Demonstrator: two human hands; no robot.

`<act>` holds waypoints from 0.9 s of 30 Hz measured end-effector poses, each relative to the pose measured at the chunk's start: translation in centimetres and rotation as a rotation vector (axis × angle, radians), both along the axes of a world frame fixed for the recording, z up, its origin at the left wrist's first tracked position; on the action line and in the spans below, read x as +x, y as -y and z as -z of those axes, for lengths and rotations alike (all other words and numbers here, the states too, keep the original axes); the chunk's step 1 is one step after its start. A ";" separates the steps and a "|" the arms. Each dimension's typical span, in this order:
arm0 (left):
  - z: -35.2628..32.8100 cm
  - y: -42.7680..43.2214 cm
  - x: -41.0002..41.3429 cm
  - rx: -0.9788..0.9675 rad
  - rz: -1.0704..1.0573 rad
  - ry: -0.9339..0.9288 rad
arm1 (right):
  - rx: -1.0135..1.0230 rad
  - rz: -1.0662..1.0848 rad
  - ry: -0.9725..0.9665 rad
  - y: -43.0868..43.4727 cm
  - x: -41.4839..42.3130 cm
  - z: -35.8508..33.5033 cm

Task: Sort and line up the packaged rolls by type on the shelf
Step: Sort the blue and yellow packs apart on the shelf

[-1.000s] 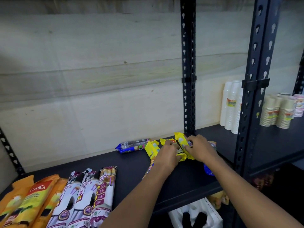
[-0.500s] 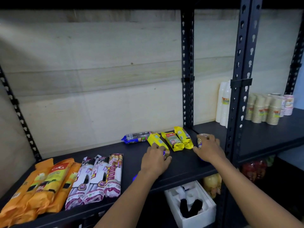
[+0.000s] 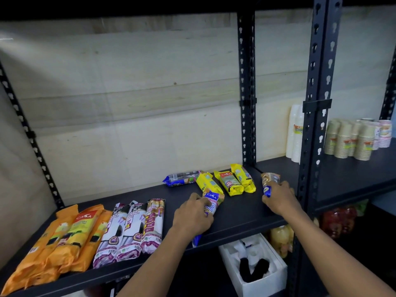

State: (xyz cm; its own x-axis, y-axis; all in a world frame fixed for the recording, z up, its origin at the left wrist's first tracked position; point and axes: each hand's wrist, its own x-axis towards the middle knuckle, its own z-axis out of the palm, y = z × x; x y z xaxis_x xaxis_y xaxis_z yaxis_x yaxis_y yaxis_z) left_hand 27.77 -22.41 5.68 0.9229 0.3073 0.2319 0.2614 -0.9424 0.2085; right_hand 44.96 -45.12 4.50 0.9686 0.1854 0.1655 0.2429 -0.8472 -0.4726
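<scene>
Left grip (image 3: 192, 217) wraps the white-blue roll (image 3: 212, 202), right grip (image 3: 280, 198) the brown roll (image 3: 269, 180) (both underneath).

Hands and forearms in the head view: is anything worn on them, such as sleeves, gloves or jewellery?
Nothing worn shows. The left hand and the right hand have no gloves, and no rings or wristbands that I can see. The left forearm and the right forearm are uncovered down to the picture's lower edge; no sleeve comes into view.

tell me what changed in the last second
The hands left the yellow rolls, now side by side, and parted. The left hand grips a white-blue roll nearer the front edge; the right hand grips a brown roll to the right. Orange packs and purple rolls stayed.
</scene>
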 end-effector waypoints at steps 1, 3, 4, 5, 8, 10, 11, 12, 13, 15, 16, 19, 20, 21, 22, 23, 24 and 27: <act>0.0 0.0 -0.1 0.003 -0.003 0.006 | -0.001 0.009 0.005 0.0 0.0 0.0; 0.0 0.2 -0.2 0.003 -0.004 0.024 | 0.004 0.015 0.019 0.1 -0.3 -0.1; -0.1 0.2 -0.3 -0.001 -0.003 0.033 | 0.014 0.018 0.024 0.2 -0.5 -0.1; -0.2 0.3 -0.3 -0.005 0.000 0.042 | 0.028 0.020 0.026 0.3 -0.9 -0.1; -0.4 0.5 -0.5 -0.021 0.002 0.066 | 0.080 0.005 0.041 0.4 -2.3 0.0; -0.3 0.6 -1.0 -0.041 -0.011 0.089 | 0.123 -0.013 0.066 0.3 -3.5 0.0; -0.3 0.5 -1.3 -0.052 -0.020 0.106 | 0.146 -0.027 0.079 0.1 -4.2 0.0; -0.3 0.5 -1.6 -0.064 -0.033 0.124 | 0.170 -0.044 0.093 -0.2 -4.9 0.1; -0.3 0.3 -2.0 -0.074 -0.045 0.141 | 0.195 -0.063 0.107 -0.4 -5.6 0.0; -0.5 -0.2 -2.7 -0.083 -0.070 0.168 | 0.235 -0.103 0.137 -1.0 -7.0 -0.1; -0.6 -0.5 -3.1 -0.085 -0.086 0.177 | 0.254 -0.122 0.150 -1.3 -7.7 -0.3; -1.1 -1.7 -4.3 -0.114 -0.151 0.187 | 0.304 -0.191 0.197 -2.4 -9.6 -0.8; -1.2 -2.1 -4.6 -0.127 -0.171 0.180 | 0.312 -0.215 0.210 -2.8 -10.3 -1.0; -1.2 -2.4 -4.8 -0.139 -0.192 0.171 | 0.319 -0.240 0.212 -3.3 -10.9 -1.2; -1.3 -2.7 -5.0 -0.150 -0.213 0.161 | 0.320 -0.268 0.203 -3.9 -11.5 -1.3; -1.4 -3.0 -5.2 -0.157 -0.233 0.155 | 0.318 -0.304 0.189 -4.5 -12.1 -1.4; -1.5 -3.2 -5.3 -0.158 -0.252 0.149 | 0.312 -0.342 0.177 -5.1 -12.6 -1.5; -1.2 -3.8 -5.4 -0.162 -0.289 0.127 | 0.283 -0.442 0.142 -7.2 -13.9 -1.1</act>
State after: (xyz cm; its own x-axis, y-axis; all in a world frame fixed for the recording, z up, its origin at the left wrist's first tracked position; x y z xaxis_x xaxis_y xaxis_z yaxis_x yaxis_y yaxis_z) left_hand 22.39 -18.62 6.87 0.7596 0.5934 0.2660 0.4746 -0.7855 0.3972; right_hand 31.10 -37.97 5.61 0.7730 0.4990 0.3918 0.6253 -0.4946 -0.6037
